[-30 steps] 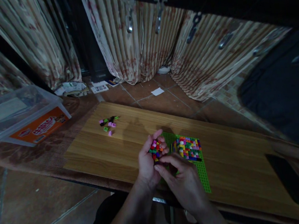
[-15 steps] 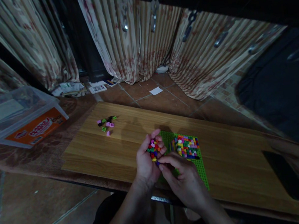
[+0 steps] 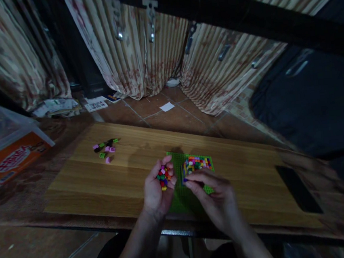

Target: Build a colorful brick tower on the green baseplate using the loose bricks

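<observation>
My left hand [image 3: 155, 191] is cupped palm up over the wooden board [image 3: 110, 179] and holds a small heap of coloured bricks [image 3: 163, 176]. My right hand [image 3: 217, 199] pinches a small dark blue brick [image 3: 184, 180] between thumb and forefinger, just right of the heap. Right behind the fingers lies a green baseplate [image 3: 178, 161] with a block of many-coloured bricks [image 3: 196, 164] built on it. The right hand covers the plate's near part.
Several loose pink, green and black bricks [image 3: 105, 147] lie at the board's far left. A clear plastic box with an orange label [image 3: 6, 149] stands at the left. A dark flat phone [image 3: 298, 189] lies at the board's right. Striped curtains [image 3: 140, 51] hang behind.
The view has swung left and down. My right hand has come away from the heap in the left palm with a blue brick and moved toward the baseplate.
</observation>
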Demonstrator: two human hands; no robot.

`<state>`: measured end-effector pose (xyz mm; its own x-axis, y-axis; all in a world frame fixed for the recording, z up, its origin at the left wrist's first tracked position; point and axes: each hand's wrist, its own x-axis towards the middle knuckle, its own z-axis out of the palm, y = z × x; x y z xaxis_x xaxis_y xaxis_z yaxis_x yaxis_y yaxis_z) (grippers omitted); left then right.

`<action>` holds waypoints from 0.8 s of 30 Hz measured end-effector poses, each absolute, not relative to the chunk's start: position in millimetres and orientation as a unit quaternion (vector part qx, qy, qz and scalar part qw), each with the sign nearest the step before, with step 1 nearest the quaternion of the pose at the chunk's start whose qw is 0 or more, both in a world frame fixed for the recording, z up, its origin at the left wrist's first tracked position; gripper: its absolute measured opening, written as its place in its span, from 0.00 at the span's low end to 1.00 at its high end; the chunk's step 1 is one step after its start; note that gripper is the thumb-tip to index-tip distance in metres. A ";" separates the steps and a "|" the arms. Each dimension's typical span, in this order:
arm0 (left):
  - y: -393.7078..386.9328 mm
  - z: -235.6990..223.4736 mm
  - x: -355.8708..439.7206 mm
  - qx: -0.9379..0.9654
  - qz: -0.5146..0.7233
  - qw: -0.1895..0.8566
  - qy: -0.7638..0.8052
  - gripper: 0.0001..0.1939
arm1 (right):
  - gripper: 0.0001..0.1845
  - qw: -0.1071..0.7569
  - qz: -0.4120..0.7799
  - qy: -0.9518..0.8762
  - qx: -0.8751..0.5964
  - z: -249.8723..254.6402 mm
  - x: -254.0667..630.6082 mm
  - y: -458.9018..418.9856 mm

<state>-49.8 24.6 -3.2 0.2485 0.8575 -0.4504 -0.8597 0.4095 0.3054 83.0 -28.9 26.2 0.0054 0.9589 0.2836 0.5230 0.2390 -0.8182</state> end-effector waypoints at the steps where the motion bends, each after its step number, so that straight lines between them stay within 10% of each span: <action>1: 24.7 -3.8 -49.7 -0.005 0.526 0.795 0.301 0.10 | 0.04 0.454 0.240 -0.634 -0.578 26.4 94.4 -27.6; 24: 22.1 -8.6 -39.9 0.033 0.446 0.811 0.377 0.08 | 0.05 0.456 0.225 -0.554 -0.659 5.8 130.8 -3.9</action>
<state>-39.9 22.1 -8.6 0.3173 0.7487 -0.5820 -0.6983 0.5997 0.3908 130.8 -3.9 5.8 0.2843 0.9358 0.2083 0.5247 0.0300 -0.8507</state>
